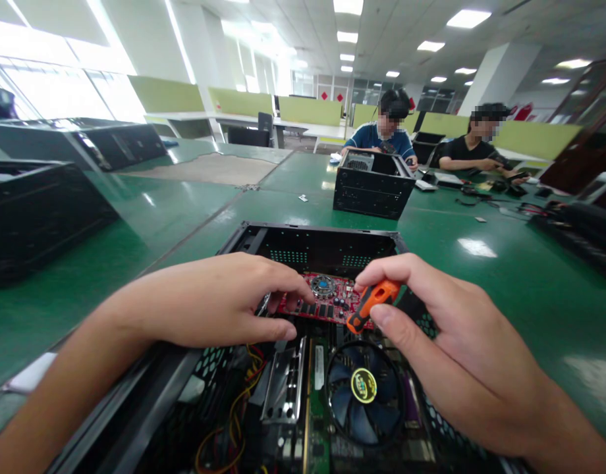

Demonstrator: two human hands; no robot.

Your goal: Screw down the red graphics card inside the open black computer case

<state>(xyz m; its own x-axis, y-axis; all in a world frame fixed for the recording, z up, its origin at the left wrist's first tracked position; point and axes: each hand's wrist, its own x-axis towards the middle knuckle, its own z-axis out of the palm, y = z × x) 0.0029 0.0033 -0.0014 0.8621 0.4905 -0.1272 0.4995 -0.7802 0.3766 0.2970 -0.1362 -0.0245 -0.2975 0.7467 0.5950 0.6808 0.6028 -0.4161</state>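
Two bare hands are held over an open black computer case (327, 232), which is set on a green bench (481, 289). By the right hand (451, 336), an orange and black screwdriver (375, 303) is gripped between the thumb and the bent fingers; its handle is tilted, and its shaft cannot be made out. The left hand (234, 299) is half open, palm down, with a gap left between thumb and forefinger; its fingertips are placed over the left part of a red circuit card (332, 289), but whether the card is touched cannot be told. The card is seated across the far part of the case, under the screwdriver. Nearer the viewer, a round fan (365, 395) is seen, with a shiny metal plate (286, 382) and yellow and red wires (238, 408) to its left. Farther off, a second case (375, 187) is stood on the bench, and behind it two people are seated, one dressed in blue (369, 138), one in black (466, 153).
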